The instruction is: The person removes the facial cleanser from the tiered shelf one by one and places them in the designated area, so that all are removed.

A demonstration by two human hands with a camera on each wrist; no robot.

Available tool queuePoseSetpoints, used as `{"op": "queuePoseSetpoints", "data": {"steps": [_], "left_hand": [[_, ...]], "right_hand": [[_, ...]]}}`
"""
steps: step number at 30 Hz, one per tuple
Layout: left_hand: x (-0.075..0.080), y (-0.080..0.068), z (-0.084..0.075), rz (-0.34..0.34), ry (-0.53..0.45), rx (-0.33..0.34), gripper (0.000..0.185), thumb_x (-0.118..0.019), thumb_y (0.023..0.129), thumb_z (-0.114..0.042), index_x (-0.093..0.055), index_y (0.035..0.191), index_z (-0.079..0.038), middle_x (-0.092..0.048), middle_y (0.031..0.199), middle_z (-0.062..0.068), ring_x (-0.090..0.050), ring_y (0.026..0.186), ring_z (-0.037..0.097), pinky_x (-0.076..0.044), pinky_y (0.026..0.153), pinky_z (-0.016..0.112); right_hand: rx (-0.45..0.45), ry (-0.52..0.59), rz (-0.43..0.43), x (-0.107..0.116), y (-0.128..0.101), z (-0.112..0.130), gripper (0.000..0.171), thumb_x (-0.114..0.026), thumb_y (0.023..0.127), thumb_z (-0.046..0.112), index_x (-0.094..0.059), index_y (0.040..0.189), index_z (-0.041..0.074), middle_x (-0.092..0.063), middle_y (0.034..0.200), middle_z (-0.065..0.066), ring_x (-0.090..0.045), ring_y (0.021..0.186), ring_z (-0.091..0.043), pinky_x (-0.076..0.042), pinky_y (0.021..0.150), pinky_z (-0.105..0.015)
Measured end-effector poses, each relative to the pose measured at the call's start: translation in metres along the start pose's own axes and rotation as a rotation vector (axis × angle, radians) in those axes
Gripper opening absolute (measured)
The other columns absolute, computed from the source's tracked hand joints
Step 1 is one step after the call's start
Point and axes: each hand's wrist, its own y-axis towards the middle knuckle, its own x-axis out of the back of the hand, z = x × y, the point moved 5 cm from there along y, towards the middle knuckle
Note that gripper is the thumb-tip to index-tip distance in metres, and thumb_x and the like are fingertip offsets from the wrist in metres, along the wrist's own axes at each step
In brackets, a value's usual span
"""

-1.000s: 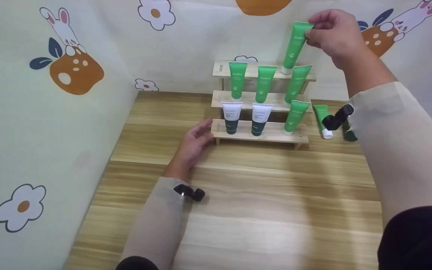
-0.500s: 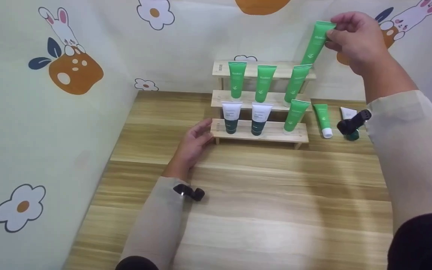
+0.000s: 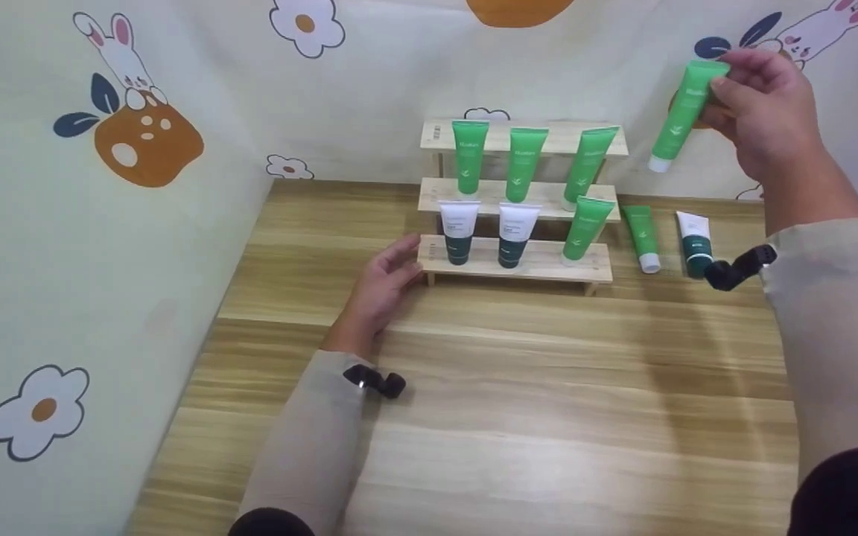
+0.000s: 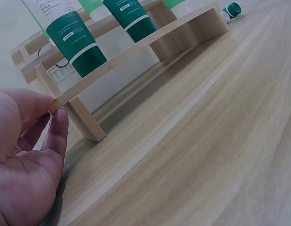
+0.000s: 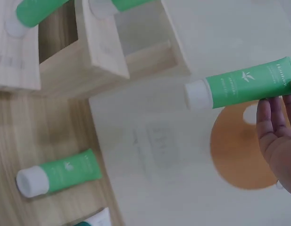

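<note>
My right hand [image 3: 775,112] pinches a green tube [image 3: 682,115] by its flat end, white cap downward, in the air right of the three-tier wooden display rack [image 3: 548,272]. The right wrist view shows the same tube [image 5: 249,84] away from the rack. At the rack's lower left corner my left hand [image 3: 384,286] grips the end of the bottom shelf, with the thumb above and a finger below in the left wrist view. Two white-and-dark-green tubes [image 3: 459,234] and a green tube [image 3: 588,229] stand on the bottom tier. Three green tubes [image 3: 524,164] stand on the middle tier.
On the table right of the rack lie a green tube [image 3: 643,238] and a white-and-dark-green tube [image 3: 695,244]. A pale patterned cloth [image 3: 369,89] hangs behind and to the left. The wooden tabletop [image 3: 518,387] stretches in front of the rack.
My right hand has carried the green tube from the top tier to the right and slightly down, off the rack. The left hand has stayed on the bottom shelf.
</note>
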Motion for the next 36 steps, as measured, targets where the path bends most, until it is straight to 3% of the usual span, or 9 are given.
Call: {"op": "queuePoseSetpoints", "data": {"steps": [11,23,30,36], "left_hand": [[-0.003,-0.001,0.000,0.012,-0.056,0.000,0.048,-0.062,0.093,-0.002,-0.057,0.138,-0.017,-0.050,0.148,0.000,-0.052,0.133,0.018,-0.048,0.108,0.032],[-0.003,-0.001,-0.001,0.008,-0.068,0.009,0.049,-0.062,0.092,-0.001,-0.056,0.139,-0.016,-0.047,0.151,0.001,-0.054,0.131,0.020,-0.050,0.106,0.033],[-0.004,-0.001,0.000,0.015,-0.090,-0.001,0.050,-0.061,0.092,0.000,-0.055,0.140,-0.014,-0.046,0.152,0.001,-0.054,0.131,0.021,-0.050,0.106,0.033],[-0.002,-0.001,0.000,0.022,-0.092,0.012,0.049,-0.060,0.093,-0.001,-0.055,0.140,-0.015,-0.050,0.148,0.002,-0.055,0.129,0.021,-0.050,0.106,0.033]], "right_hand": [[-0.072,0.125,-0.112,0.065,-0.008,-0.039,0.054,-0.076,0.084,0.006,-0.057,0.134,0.015,-0.054,0.120,-0.003,-0.063,0.107,-0.022,-0.061,0.084,-0.030],[-0.150,0.023,-0.215,0.130,-0.016,-0.074,0.063,-0.081,0.081,0.018,-0.056,0.138,0.022,-0.050,0.132,0.007,-0.054,0.116,-0.016,-0.059,0.082,-0.023],[-0.248,0.004,-0.242,0.160,-0.022,-0.101,0.064,-0.079,0.082,0.021,-0.053,0.141,0.026,-0.047,0.137,0.012,-0.050,0.124,-0.013,-0.057,0.084,-0.020],[-0.251,0.023,-0.253,0.174,-0.021,-0.120,0.060,-0.077,0.084,0.017,-0.056,0.140,0.023,-0.050,0.132,0.009,-0.056,0.114,-0.011,-0.057,0.079,-0.020]]}}
